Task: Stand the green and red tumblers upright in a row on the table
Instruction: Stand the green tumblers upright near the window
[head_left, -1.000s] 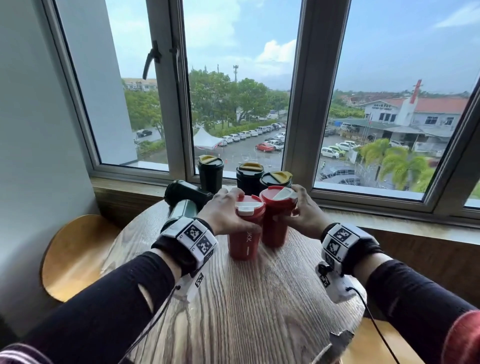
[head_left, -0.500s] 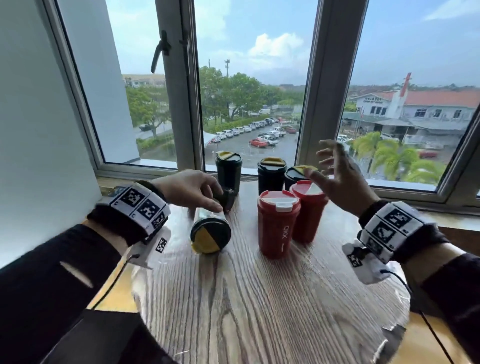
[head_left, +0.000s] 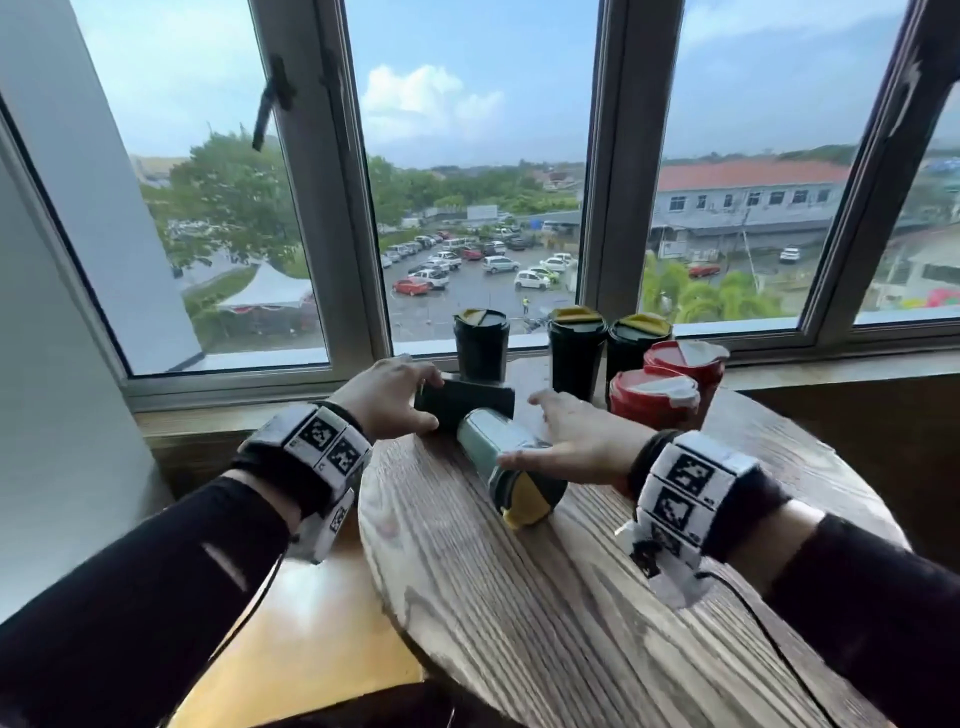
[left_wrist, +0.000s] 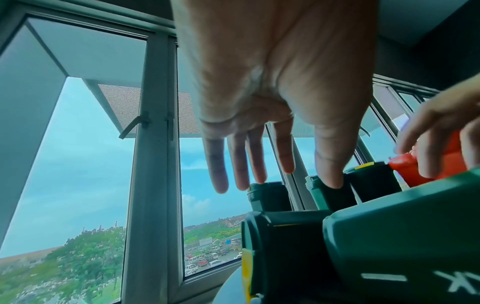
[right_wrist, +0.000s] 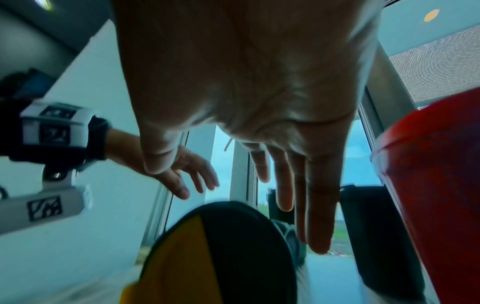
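Near lying tumbler (head_left: 511, 462): green, on its side on the table (head_left: 571, 623), yellow-and-black lid toward the person, base toward the window.
Far lying tumbler (head_left: 462, 401): dark green, on its side just behind the first, crosswise to it, at the table's back-left edge; whether the two touch cannot be told.
Three upright green tumblers (head_left: 576, 353): in a row at the back by the sill, yellow-flap lids up.
Two red tumblers (head_left: 654, 397): upright, close together at the right end, one nearer, one behind.
Left hand (head_left: 387, 397): fingers spread and straight, over the far lying tumbler; the head view suggests contact at its end, the wrist view shows the fingers apart and clasping nothing.
Right hand (head_left: 569, 441): flat, fingers extended and together, over the near lying tumbler's right side; gripping nothing.
Wristbands (head_left: 685, 488): marker-patterned blocks on both wrists, dark sleeves behind.
Stool (head_left: 291, 639): yellow-wood seat left of the table.
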